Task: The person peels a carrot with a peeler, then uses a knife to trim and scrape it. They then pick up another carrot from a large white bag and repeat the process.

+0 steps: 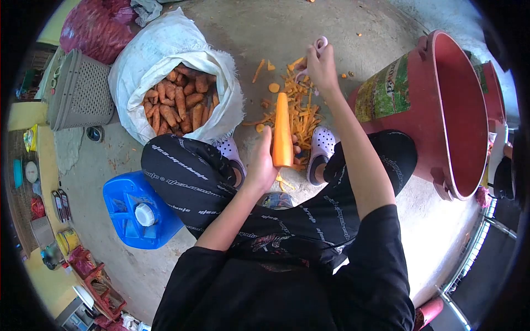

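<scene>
My left hand (265,164) is wrapped round the lower part of a peeled carrot (282,128), which is bright orange and points away from me. My right hand (323,67) grips a pale pink peeler (321,43), held beyond the carrot's far end and apart from it. The fingers cover much of the tool, and its blade is hard to make out. Below both hands, a heap of orange peelings (305,113) and a few cut carrot ends (274,87) lie on the floor between my clogs (323,142).
A white sack (160,47) of unpeeled carrots (180,102) stands at the left, with grey baskets (83,91) and a red mesh sack (96,30) beyond. A blue jerrycan (124,207) sits by my left knee. At the right is a large red bucket (408,105).
</scene>
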Motion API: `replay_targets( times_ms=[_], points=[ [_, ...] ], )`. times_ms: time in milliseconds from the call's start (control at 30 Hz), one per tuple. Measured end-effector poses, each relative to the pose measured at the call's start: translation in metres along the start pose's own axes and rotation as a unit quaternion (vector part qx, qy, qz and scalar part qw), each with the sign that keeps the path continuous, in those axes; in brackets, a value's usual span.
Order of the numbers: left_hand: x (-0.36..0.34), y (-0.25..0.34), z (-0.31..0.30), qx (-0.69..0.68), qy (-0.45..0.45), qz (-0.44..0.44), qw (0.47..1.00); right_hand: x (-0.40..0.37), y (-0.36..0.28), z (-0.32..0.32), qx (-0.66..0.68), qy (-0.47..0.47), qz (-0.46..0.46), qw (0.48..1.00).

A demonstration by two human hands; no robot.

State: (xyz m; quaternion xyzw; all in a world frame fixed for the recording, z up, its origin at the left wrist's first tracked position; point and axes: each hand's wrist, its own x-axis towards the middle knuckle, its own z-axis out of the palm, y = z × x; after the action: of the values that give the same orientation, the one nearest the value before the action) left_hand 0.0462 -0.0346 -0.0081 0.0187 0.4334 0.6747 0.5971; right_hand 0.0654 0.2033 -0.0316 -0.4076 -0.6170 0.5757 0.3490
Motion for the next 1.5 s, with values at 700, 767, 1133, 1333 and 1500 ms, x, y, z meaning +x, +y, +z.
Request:
replay_targets(
  times_ms=[700, 767, 1133, 1333, 1500],
  points=[
    [0.012, 0.008, -0.015, -0.164, -0.097, -0.011, 0.982, -0.142, -0.076, 0.016, 0.350, -0.104, 0.117, 0.924],
    [0.011, 0.008, -0.016, -0.178, -0.146, -0.001, 0.973, -0.143, -0.078, 0.016, 0.337, -0.109, 0.125, 0.927],
    [0.010, 0.001, -0.009, -0.155, -0.013, 0.008, 0.988, -0.139, -0.063, 0.024, 0.312, -0.094, 0.150, 0.934],
    [0.004, 0.010, -0.001, -0.099, -0.009, 0.013, 0.995, -0.121, -0.057, 0.026, 0.309, -0.127, 0.144, 0.931],
    [0.002, -0.012, -0.007, -0.115, -0.033, -0.027, 0.992, -0.084, -0.046, 0.032, 0.307, -0.082, 0.151, 0.936]
  ],
)
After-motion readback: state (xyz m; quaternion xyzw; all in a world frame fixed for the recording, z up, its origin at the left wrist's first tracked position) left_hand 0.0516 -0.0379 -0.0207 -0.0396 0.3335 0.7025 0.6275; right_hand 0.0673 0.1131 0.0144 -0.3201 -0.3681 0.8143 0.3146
